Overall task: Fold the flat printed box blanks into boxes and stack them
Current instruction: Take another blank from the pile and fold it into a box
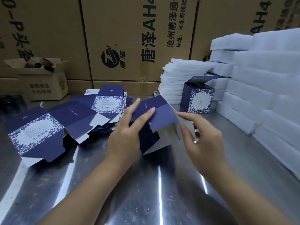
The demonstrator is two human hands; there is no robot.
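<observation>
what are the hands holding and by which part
One box blank: the right hand pinches its right-hand flap, the left hand lays straight fingers across the blue panel; its thumb is hidden.

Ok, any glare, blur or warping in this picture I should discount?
Head view: glare streaks across the steel table; the blank being folded is motion-blurred along its right edge; wide-angle distortion bends the foam stacks and cartons near the frame edges.

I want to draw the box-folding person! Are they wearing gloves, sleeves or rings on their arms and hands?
No gloves: both the left hand and the right hand are bare. No rings, watch or bracelet show. The left forearm and the right forearm are bare too, with no sleeve reaching into the picture. The fingernails look short and unpainted.
</observation>
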